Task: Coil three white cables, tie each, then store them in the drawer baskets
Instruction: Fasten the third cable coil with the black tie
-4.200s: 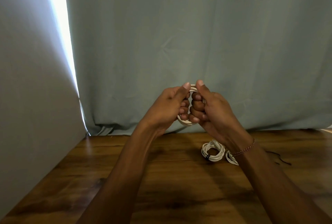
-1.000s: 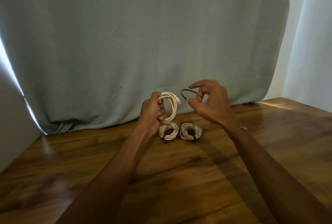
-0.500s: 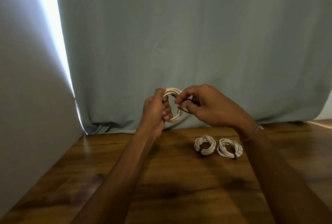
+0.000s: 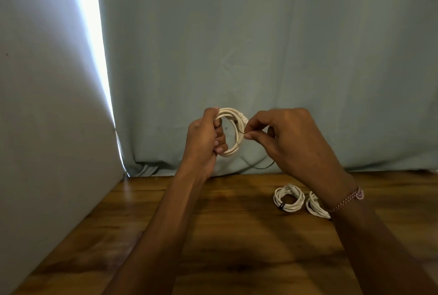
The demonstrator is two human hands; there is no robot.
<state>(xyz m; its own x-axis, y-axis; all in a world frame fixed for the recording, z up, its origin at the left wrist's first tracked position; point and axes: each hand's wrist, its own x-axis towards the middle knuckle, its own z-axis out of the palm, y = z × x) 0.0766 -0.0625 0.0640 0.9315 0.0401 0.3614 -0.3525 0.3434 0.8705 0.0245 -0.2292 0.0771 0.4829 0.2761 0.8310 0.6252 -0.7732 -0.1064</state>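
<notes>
The white cable coil [image 4: 233, 134] is held up in the air in front of the pale curtain [image 4: 260, 46], above the far edge of the wooden table [image 4: 225, 235]. The left hand [image 4: 205, 139] grips the coil's left side: its fingers [image 4: 219, 146] are curled through the loop and closed tight on the bundled strands, with the thumb pressed over the top. The coil stands upright, its opening facing the camera, and a connector end sticks out at its upper right.

Just right of the coil, the right hand [image 4: 288, 139] pinches a thin black tie [image 4: 240, 131] between thumb and forefinger, the two tips pressed together right beside the coil's right edge. The other fingers of that hand are bent loosely and hold nothing that can be seen. The tie runs from the pinch across the strands of the coil; a dark thin strand also hangs below the right hand and curves down toward the table's back edge, though whether it is the same piece cannot be told.

Below and to the right of the held coil, two more coiled cables lie flat on the table. The nearer one [image 4: 288, 198] carries a black band around its lower left. The second [image 4: 316, 207] lies just beside it and is partly hidden behind the right wrist, which wears a beaded bracelet [image 4: 347, 200].
</notes>
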